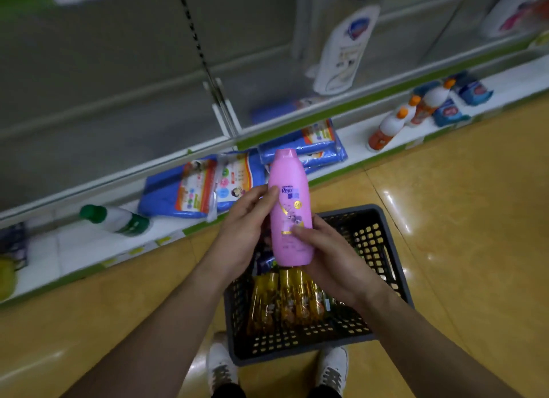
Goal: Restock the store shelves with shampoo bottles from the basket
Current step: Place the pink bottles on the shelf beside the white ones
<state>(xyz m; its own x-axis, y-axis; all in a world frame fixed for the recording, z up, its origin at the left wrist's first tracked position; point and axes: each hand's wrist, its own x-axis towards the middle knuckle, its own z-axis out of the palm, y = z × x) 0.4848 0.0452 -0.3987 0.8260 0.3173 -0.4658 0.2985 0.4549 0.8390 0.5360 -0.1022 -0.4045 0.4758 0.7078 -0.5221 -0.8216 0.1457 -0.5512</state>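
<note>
Two bare forearms (166, 323) reach out from the bottom of the view and meet at one pink shampoo bottle (289, 207). On the left hand (240, 231), the thumb (271, 194) is curled over the label near the top and the other fingers wrap round the back. On the right hand (332, 258), the thumb (300, 230) presses the front low down while the palm cups the bottom. So both hands hold it tight, one high and one low, and the bottle stands up straight with its cap on top and its label facing the person, maybe so they can read it and pick the right spot. It hangs in the air just above the dark basket (350, 212), which sits on the yellow floor between two white shoes (221, 368). Golden bottles (285, 299) lie side by side in the basket, so I think lots of the job is left. Past the basket, the bottom shelf (356, 136) holds flat blue packs (202, 186), a white bottle with a green cap (116, 218) lying down, and orange-capped bottles (392, 124). Higher up, a tall white bottle (344, 50) stands on a grey shelf (118, 79) - it is blurry, but my guess is the pink one goes up there.
</note>
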